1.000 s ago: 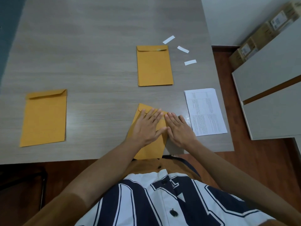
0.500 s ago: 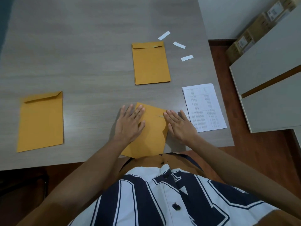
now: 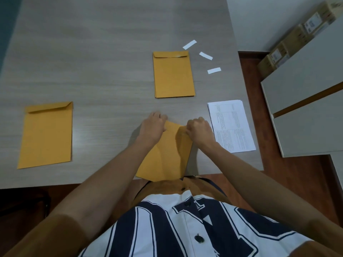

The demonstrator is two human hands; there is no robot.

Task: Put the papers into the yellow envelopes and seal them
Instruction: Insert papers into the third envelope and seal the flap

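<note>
- Left hand [image 3: 153,127] and right hand [image 3: 199,129] are apart, each curled on a top corner of the envelope [image 3: 167,154]
- The envelope lies tilted at the near edge of the table [image 3: 92,52], its bottom end hanging over; a slack grip could let it slide into the lap
- Whether it is sealed I cannot tell, as the hands cover its top; uneven pressing there could leave the seal lifted or creased
- Its body looks bowed, so pulling the corners apart could buckle or tear it
- The papers [image 3: 232,125] lie just beside the right hand, near the table's side edge; a careless wrist could skew them or push them off
</note>
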